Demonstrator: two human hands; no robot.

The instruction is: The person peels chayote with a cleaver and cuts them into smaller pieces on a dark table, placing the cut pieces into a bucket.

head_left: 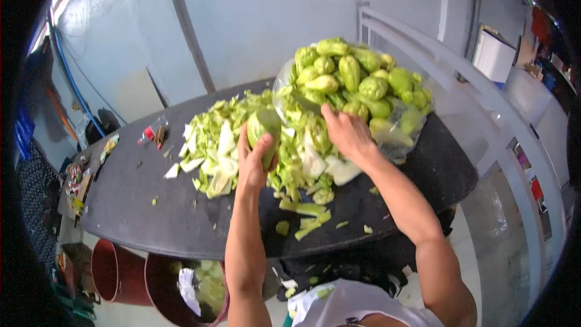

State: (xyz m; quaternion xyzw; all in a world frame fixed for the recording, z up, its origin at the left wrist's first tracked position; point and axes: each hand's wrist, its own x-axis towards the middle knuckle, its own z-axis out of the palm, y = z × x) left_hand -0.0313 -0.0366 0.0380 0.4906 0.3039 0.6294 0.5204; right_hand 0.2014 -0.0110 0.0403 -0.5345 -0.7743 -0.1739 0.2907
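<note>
My left hand [253, 160] is wrapped round a large pale-green chayote [264, 130], held upright above the table. To the right, my right hand [350, 134] is closed, with what looks like a greyish knife blade [310, 104] pointing left from it; its handle is hidden in the fingers. Under and around both hands lies a heap of green peelings and whitish cut pieces [227, 140]. Just beyond my right hand, whole chayotes [349, 72] are piled high in a clear plastic bag [282, 85].
The dark table [145, 206] has a rounded edge, with a small red-capped clear container [151, 133] at left. Two reddish tubs [147, 278] stand on the floor below, one holding green pieces. A white metal railing [460, 63] runs along the right; a pale wall [272, 18] stands behind.
</note>
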